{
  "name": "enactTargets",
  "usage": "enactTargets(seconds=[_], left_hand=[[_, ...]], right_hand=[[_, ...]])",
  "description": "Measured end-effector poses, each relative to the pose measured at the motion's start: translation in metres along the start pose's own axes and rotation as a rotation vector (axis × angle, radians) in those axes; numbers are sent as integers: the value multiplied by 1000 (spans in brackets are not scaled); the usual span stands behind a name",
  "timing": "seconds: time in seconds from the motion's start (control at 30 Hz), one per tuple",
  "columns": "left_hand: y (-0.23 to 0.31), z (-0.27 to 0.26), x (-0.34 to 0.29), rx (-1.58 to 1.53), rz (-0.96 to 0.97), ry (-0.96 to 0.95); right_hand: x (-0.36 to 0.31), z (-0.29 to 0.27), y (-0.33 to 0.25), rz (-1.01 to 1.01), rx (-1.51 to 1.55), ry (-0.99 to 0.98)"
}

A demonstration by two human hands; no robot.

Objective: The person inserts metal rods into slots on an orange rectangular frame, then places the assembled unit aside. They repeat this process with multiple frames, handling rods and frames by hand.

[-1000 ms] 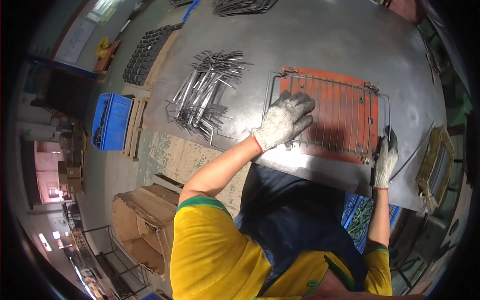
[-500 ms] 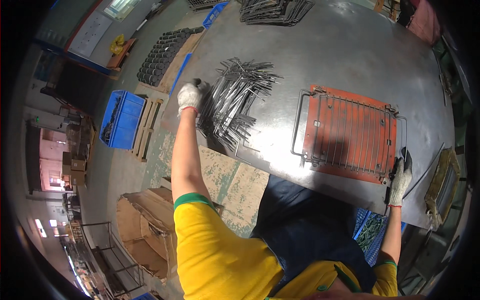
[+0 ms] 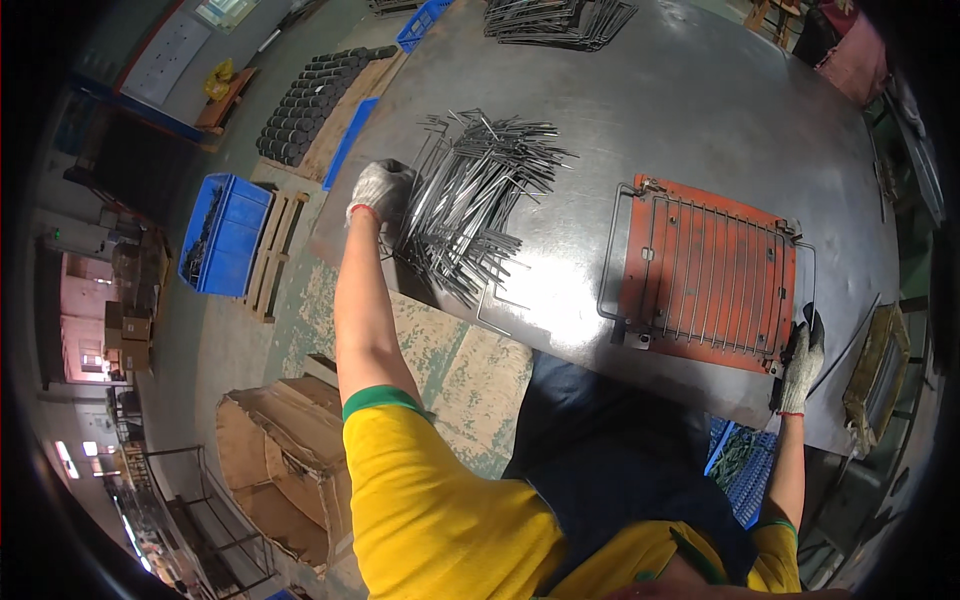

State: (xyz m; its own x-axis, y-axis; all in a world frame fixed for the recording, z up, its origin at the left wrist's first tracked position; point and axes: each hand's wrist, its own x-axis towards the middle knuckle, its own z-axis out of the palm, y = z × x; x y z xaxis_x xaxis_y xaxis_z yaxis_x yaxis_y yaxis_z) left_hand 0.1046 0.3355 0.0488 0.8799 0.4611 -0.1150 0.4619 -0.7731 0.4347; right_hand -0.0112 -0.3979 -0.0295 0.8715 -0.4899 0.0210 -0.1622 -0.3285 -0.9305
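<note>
My left hand (image 3: 383,190), in a pale glove with a red cuff, is closed at the left edge of a heap of bent steel wire rods (image 3: 470,195). A bent wire rod (image 3: 428,150) stands up from the heap beside its fingers and appears to be in its grip. My right hand (image 3: 802,365), in a dark-fingered glove, is closed around a dark slim tool (image 3: 776,394), mostly hidden by the hand. Just left of it lies an orange-red plate fixture (image 3: 640,270) carrying a wire grid (image 3: 715,275) with a bent wire handle at each side.
More bent wire frames (image 3: 560,22) lie at the metal table's (image 3: 680,110) far edge. A single bent wire (image 3: 497,312) rests near its front edge. Blue bins (image 3: 235,235), a pallet (image 3: 278,255) and a cardboard box (image 3: 290,450) stand left; a blue basket (image 3: 750,460) sits below my right arm.
My left hand has closed at the heap's edge, and a bent wire rod now rises beside it. The view has shifted slightly; my right hand stays by the fixture's corner.
</note>
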Motion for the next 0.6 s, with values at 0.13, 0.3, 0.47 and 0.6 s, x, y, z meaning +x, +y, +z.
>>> enactTargets(seconds=[0.13,0.3,0.47,0.6], left_hand=[[-27,-2,4,-427,-26,212],[2,-14,-14,406,428,490],[13,-25,-13,879,427,370],[23,-66,-27,381,182,329]], right_hand=[[-1,4,-7,9,-66,-21],[10,-4,18,-76,-98,6],[12,-5,14,-44,-176,-50],[33,-43,18,-272,-370,-288]])
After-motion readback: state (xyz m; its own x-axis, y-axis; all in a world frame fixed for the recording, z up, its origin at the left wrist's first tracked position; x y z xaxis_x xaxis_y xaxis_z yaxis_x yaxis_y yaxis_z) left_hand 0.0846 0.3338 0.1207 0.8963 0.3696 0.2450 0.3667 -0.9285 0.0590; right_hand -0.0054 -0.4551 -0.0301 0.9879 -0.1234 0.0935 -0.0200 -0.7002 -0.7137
